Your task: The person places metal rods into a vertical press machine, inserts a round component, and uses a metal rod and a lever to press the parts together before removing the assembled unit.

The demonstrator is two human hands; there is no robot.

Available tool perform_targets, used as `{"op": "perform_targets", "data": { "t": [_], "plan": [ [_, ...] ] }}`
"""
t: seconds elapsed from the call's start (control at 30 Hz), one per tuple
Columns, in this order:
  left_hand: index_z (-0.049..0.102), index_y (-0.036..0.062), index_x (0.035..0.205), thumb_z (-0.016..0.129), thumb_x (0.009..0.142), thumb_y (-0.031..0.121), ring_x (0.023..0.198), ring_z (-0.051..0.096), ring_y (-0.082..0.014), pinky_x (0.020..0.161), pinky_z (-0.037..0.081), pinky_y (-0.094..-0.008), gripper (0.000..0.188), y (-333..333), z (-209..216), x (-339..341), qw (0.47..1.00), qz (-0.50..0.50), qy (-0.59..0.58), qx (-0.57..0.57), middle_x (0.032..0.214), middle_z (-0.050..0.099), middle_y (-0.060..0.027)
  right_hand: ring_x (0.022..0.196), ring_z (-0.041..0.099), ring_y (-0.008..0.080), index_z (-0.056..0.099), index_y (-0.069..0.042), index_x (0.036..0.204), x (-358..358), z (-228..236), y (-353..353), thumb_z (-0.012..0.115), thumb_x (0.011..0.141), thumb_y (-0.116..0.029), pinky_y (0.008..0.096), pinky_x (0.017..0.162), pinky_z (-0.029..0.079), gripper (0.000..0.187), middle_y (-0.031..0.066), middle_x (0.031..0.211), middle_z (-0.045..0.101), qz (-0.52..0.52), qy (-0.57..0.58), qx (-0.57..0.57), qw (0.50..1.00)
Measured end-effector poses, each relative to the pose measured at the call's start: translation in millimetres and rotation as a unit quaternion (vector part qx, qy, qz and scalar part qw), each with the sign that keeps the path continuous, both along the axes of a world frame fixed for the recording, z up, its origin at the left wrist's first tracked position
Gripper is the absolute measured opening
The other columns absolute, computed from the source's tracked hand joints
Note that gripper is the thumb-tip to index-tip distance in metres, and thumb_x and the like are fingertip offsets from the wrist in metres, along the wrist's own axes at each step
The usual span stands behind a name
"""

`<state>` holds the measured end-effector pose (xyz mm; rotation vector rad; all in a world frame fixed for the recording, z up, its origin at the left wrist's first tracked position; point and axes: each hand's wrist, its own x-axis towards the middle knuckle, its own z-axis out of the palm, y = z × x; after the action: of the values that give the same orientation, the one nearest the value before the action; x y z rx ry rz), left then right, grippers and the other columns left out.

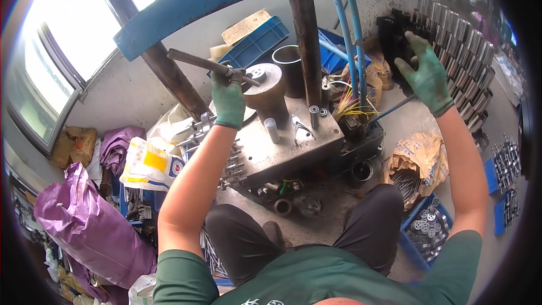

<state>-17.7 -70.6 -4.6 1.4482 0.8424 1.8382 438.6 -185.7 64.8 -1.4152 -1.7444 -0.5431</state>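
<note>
Head view: left hand [228, 99] fisted around metal lever [209, 65]; right hand [426, 73] spread wide over stacked metal tubes [460, 51].

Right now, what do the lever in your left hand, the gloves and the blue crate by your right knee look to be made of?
Lever: bare metal, dull grey-brown, probably steel. Gloves, as on the left hand and right hand: green knit fabric, matte, grimy; any coating is hard to tell. Blue crate: looks like moulded plastic, uniform colour with thin walls, holding shiny metal parts.

Both gloved hands raised, left hand [228, 99] fisted in a grip; right hand [426, 76] spread, fingers extended
</note>
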Motion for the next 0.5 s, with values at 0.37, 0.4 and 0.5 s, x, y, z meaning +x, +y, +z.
{"op": "perform_targets", "data": {
  "t": [0.37,0.4,0.5],
  "plan": [
    [0.046,0.0080,0.121,0.056,0.100,-0.008,0.078,0.069,-0.0203,0.068,0.063,-0.0336,0.028,70.9,23.7,15.4,0.996,0.028,0.032,-0.079,0.095,0.062,-0.0097,0.102,0.070,0.0360,0.074,-0.006,0.110,2.6,15.6,38.6,0.060,0.095,-0.027,0.0446,0.091,0.055,0.029,0.0186,0.106,0.073,-0.090,-0.001,-0.183,0.979],
    [0.048,0.0089,0.121,0.057,0.100,-0.007,0.077,0.069,-0.0198,0.068,0.062,-0.0329,0.028,74.9,24.4,12.5,0.996,0.026,0.051,-0.075,0.094,0.062,-0.0091,0.098,0.069,0.0371,0.074,-0.007,0.104,0.9,14.3,37.2,0.058,0.092,-0.020,0.0457,0.088,0.055,0.023,0.0186,0.101,0.073,-0.085,0.007,-0.168,0.982],
    [0.051,0.0064,0.120,0.059,0.099,-0.007,0.077,0.069,-0.0191,0.067,0.062,-0.0328,0.026,73.2,34.0,18.4,0.986,0.026,0.147,-0.078,0.095,0.064,-0.0092,0.095,0.069,0.0382,0.072,-0.006,0.100,6.2,12.1,33.0,0.059,0.091,-0.019,0.0470,0.086,0.054,0.021,0.0188,0.099,0.072,-0.093,-0.021,-0.170,0.981]
  ]
}}
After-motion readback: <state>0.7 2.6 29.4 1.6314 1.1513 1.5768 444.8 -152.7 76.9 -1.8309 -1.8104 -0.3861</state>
